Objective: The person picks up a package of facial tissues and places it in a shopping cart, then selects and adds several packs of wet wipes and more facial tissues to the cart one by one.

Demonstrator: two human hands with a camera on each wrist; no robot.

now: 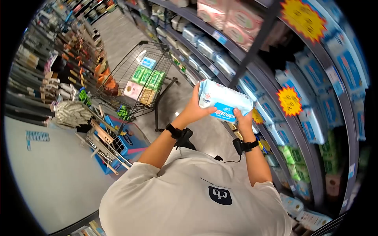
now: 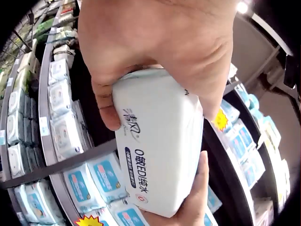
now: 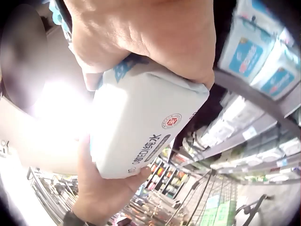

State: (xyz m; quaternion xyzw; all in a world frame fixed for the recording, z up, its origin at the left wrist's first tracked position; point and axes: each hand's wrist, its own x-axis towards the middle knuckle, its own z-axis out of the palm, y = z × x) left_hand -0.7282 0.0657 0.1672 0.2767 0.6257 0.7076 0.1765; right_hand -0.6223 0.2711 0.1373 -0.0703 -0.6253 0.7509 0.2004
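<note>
Both hands hold a white and blue pack of wet wipes (image 1: 224,100) in front of the chest in the head view. The left hand (image 1: 195,105) grips one end, its thumb across the printed front. At the other end, the right hand (image 1: 245,122) grips with its thumb on the blue label. In the left wrist view the pack (image 2: 155,141) shows its white side with dark print, the left hand (image 2: 155,42) wrapped over the near end. The right wrist view shows the right hand (image 3: 146,37) curled over its end of the pack (image 3: 141,113).
A wire shopping cart (image 1: 136,78) stands ahead to the left, holding green packs (image 1: 147,76), a blue pack and a pinkish pack. Shelves (image 1: 293,118) stacked with similar wipes packs run along the right. Hanging tools and a blue box (image 1: 130,141) line the left.
</note>
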